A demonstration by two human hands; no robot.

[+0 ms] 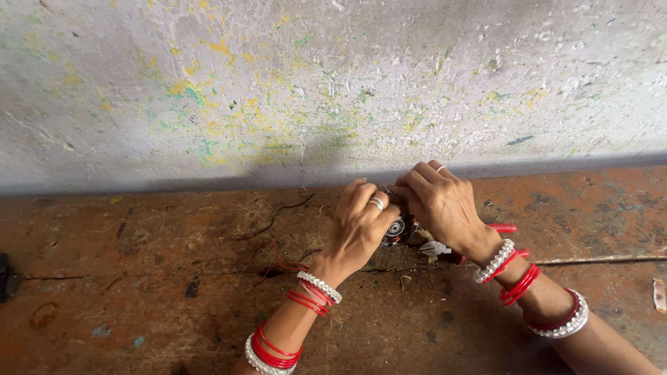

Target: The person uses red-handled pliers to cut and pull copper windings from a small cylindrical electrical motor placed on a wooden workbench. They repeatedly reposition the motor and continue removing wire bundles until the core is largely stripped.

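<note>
Both hands close on a small electric motor (pixel 396 229) lying on the worn bench (pixel 139 305) just before the paint-flecked wall (pixel 278 83): left hand (pixel 358 226) pinching its body, right hand (pixel 441 205) curled over its top, likely needing steady, gentle fingertip pressure.

A worn, rust-brown table (pixel 139 305) meets a scratched whitish wall (pixel 333 83) flecked with yellow and green paint, with thin red wire (pixel 274 260) and a dark wire (pixel 281 212) lying loose on it.
</note>
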